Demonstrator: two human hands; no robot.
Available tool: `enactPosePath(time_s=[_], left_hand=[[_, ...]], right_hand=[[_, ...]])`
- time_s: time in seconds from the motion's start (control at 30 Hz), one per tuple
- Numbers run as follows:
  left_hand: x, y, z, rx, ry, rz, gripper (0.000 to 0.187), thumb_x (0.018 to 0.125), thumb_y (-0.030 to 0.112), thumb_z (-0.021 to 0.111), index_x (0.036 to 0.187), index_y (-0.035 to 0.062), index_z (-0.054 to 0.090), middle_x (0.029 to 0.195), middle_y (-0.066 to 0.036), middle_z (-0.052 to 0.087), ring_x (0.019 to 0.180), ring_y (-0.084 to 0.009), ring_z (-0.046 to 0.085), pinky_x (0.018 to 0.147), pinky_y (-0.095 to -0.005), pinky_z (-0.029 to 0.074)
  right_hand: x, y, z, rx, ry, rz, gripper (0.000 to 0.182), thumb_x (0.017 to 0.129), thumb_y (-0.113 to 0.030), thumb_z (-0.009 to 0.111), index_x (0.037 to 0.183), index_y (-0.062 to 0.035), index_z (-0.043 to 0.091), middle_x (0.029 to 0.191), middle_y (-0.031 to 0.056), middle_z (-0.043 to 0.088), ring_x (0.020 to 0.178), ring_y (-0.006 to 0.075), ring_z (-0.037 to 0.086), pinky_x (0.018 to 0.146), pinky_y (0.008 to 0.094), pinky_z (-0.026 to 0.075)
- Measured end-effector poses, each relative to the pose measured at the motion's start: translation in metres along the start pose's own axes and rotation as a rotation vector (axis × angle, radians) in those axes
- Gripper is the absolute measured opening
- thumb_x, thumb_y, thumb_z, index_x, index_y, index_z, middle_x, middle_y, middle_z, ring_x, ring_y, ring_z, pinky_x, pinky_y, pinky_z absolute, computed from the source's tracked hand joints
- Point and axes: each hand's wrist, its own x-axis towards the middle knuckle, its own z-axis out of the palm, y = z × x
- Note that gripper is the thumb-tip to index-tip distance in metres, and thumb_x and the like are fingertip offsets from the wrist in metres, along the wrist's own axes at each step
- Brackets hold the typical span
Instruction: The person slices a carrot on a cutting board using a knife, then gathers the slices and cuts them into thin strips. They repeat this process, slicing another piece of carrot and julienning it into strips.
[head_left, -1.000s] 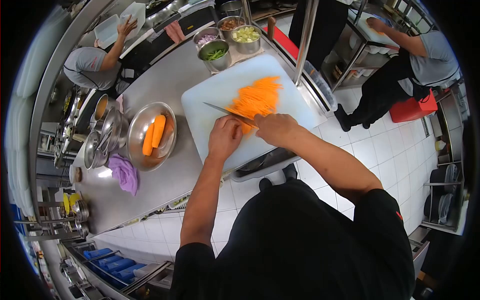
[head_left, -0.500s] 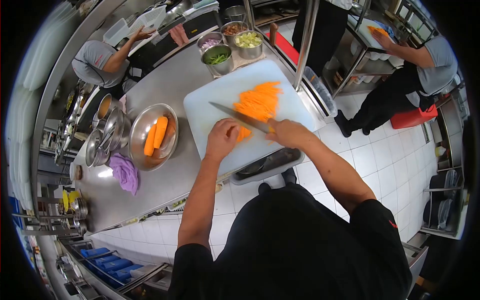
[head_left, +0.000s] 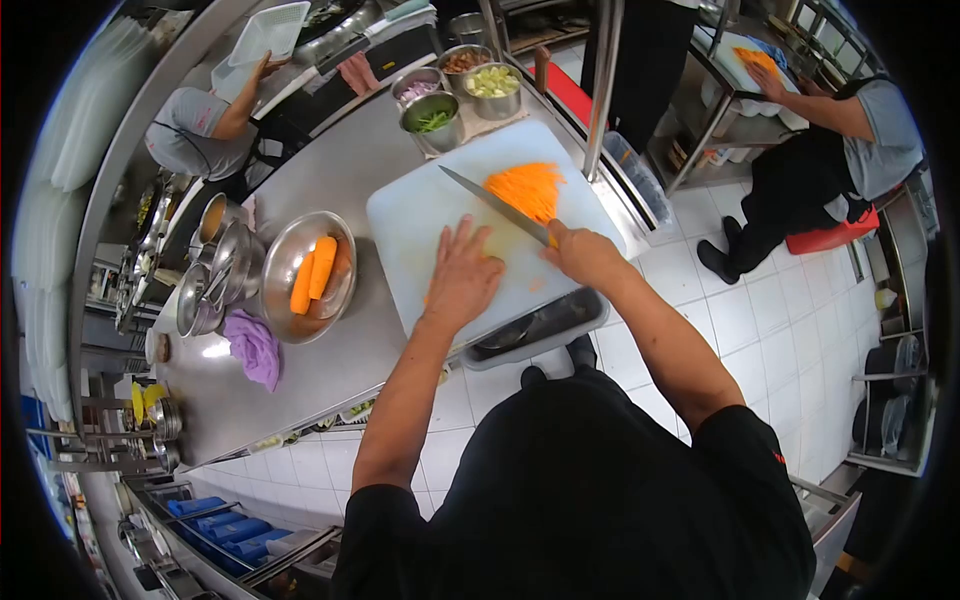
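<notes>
Resting flat on the board, the left hand is spread wide, fingers empty. The knife is gripped by the right hand, its blade against the carrot pile at 1 o'clock.

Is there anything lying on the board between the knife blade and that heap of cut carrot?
Nothing visible. The knife, held in the right hand, lies with its blade right along the near edge of the carrot pile on the white cutting board. The left hand rests flat on the board, on the blade's other side, away from the pile.
</notes>
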Motion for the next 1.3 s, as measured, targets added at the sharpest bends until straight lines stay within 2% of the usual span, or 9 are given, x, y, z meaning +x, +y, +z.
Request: enactPosePath(time_s=[0.07,0.27,0.47,0.57,0.77,0.87,0.97,1.07,1.3], left_hand=[[0.007,0.004,0.001,0.079,-0.055,0.071,0.007,0.085,0.020,0.073,0.091,0.0163,0.075,0.145,-0.010,0.052,0.150,-0.0372,0.031,0.124,-0.0596,0.020],[0.017,0.014,-0.004,0.089,-0.075,-0.030,0.016,0.089,0.022,0.066,0.085,0.0102,0.076,0.141,-0.013,0.057,0.148,-0.0367,0.035,0.123,-0.0609,0.020],[0.016,0.015,0.003,0.142,-0.086,0.001,0.022,0.091,0.022,0.061,0.083,0.0061,0.075,0.140,-0.013,0.058,0.147,-0.0358,0.036,0.124,-0.0568,0.023],[0.020,0.014,0.008,0.135,-0.026,-0.003,0.021,0.091,0.019,0.061,0.084,0.0062,0.076,0.134,-0.012,0.061,0.144,-0.0348,0.040,0.122,-0.0556,0.027],[0.061,-0.014,0.008,-0.025,0.338,-0.093,0.018,0.093,0.020,0.064,0.089,0.0065,0.074,0.124,-0.012,0.068,0.127,-0.0371,0.056,0.112,-0.0454,0.043],[0.054,0.011,-0.014,-0.208,0.227,-0.250,0.015,0.093,0.019,0.065,0.091,0.0077,0.074,0.114,-0.010,0.070,0.115,-0.0344,0.061,0.103,-0.0422,0.048],[0.034,0.060,-0.033,-0.202,-0.355,-0.359,0.012,0.093,0.017,0.066,0.093,0.0090,0.075,0.108,-0.008,0.071,0.107,-0.0310,0.064,0.095,-0.0430,0.050],[-0.009,0.071,0.012,-0.272,-0.146,0.064,0.013,0.094,0.018,0.066,0.092,0.0090,0.075,0.108,-0.009,0.070,0.106,-0.0313,0.064,0.091,-0.0436,0.051],[0.026,0.045,0.031,-0.192,0.027,-0.022,0.023,0.095,0.013,0.059,0.114,0.0074,0.071,0.125,-0.013,0.067,0.120,-0.0357,0.061,0.102,-0.0450,0.050]], right_hand=[[-0.001,0.000,0.003,0.012,0.021,0.007,0.041,0.098,-0.039,0.063,0.121,-0.0059,0.055,0.096,0.0254,0.073,0.092,0.0444,0.071,0.081,0.0552,0.055],[-0.007,-0.001,0.002,0.084,0.065,-0.010,0.039,0.097,-0.037,0.064,0.119,-0.0063,0.054,0.092,0.0269,0.072,0.091,0.0461,0.071,0.080,0.0559,0.054],[-0.006,0.000,-0.001,0.103,0.044,-0.006,0.040,0.098,-0.035,0.065,0.120,-0.0039,0.054,0.093,0.0281,0.072,0.092,0.0467,0.070,0.080,0.0549,0.054],[-0.005,0.002,-0.001,0.109,0.045,-0.027,0.041,0.098,-0.035,0.064,0.121,-0.0029,0.054,0.094,0.0283,0.072,0.093,0.0464,0.070,0.081,0.0544,0.054],[-0.001,0.008,0.004,0.119,0.058,-0.064,0.044,0.098,-0.036,0.064,0.123,-0.0018,0.054,0.096,0.0276,0.072,0.094,0.0458,0.070,0.083,0.0548,0.054],[-0.004,0.008,-0.003,0.135,0.040,-0.048,0.044,0.098,-0.037,0.063,0.123,-0.0021,0.054,0.095,0.0276,0.072,0.095,0.0461,0.070,0.083,0.0551,0.053],[-0.009,0.008,-0.010,0.189,-0.016,-0.034,0.044,0.099,-0.039,0.062,0.123,-0.0024,0.055,0.094,0.0277,0.072,0.094,0.0467,0.069,0.083,0.0554,0.053],[-0.004,0.016,-0.006,0.205,-0.005,-0.071,0.045,0.100,-0.041,0.061,0.122,-0.0024,0.055,0.092,0.0279,0.071,0.093,0.0474,0.069,0.082,0.0562,0.052],[-0.010,0.015,-0.016,0.284,0.151,-0.134,0.046,0.100,-0.046,0.059,0.119,-0.0034,0.054,0.086,0.0297,0.069,0.088,0.0493,0.068,0.077,0.0576,0.051]])
